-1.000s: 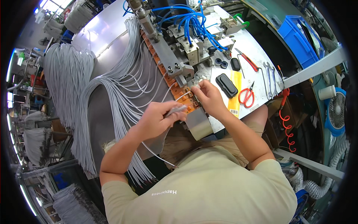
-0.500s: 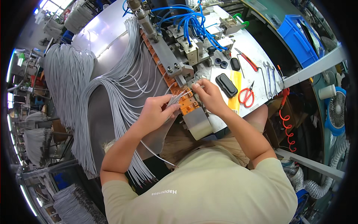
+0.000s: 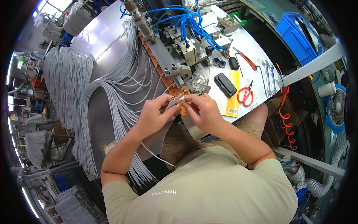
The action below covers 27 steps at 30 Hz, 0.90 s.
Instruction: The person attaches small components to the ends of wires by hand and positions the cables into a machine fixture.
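Observation:
Gathered in my left hand [image 3: 154, 115] are the ends of a few thin grey cables [image 3: 172, 103], pinched between thumb and fingers. My right hand [image 3: 204, 112] is closed beside it, its fingertips on a small white piece [image 3: 182, 98] right at the cable tips. Its exact kind is too small to tell. Both hands are over the near end of an orange block strip [image 3: 175, 89], which they partly cover. Just beyond my right hand lies a clear container or bag of small white parts [image 3: 200, 77].
Long grey cable bundles [image 3: 108, 97] drape over the table at left. A machine with blue air hoses [image 3: 190, 24] stands ahead. To the right lie red-handled scissors [image 3: 245, 96], a black case [image 3: 225, 85], a yellow packet [image 3: 233, 108] and wrenches [image 3: 269, 76].
My right hand has moved left and nearer, from beside the white parts to the cable tips, with a small white piece at its fingertips. My left hand has hardly moved.

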### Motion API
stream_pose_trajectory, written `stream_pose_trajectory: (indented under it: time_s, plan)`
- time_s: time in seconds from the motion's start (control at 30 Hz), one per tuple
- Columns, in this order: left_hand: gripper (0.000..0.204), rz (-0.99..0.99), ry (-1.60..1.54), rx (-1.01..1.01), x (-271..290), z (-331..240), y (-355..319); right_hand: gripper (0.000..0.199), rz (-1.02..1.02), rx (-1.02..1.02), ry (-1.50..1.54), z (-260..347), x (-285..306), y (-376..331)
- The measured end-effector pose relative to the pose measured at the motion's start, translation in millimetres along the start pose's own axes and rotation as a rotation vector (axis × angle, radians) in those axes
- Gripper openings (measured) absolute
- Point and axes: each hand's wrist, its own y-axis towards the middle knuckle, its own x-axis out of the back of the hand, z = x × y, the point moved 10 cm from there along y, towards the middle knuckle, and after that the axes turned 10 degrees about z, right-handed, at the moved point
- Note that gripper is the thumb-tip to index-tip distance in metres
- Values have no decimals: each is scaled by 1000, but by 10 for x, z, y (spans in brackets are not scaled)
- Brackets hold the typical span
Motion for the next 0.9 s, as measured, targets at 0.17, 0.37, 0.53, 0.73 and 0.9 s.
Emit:
stream_pose_trajectory:
  time_s: [0.17,0.37,0.53,0.73,0.9]
  plan:
    - [18,11,63,12,3,-54,6,11,55,-120,185,-104,-76,-6]
    - [18,2,178,-53,32,-45,-6,12,174,-363,485,-210,-176,24]
    - [14,74,296,-37,-20,-90,-18,9,272,-371,562,-251,-246,28]
    - [13,102,17,28,-50,-64,-9,9,174,130,118,-42,-78,124]
    - [13,117,-17,56,-78,-20,-14,9,104,88,92,-2,-92,133]
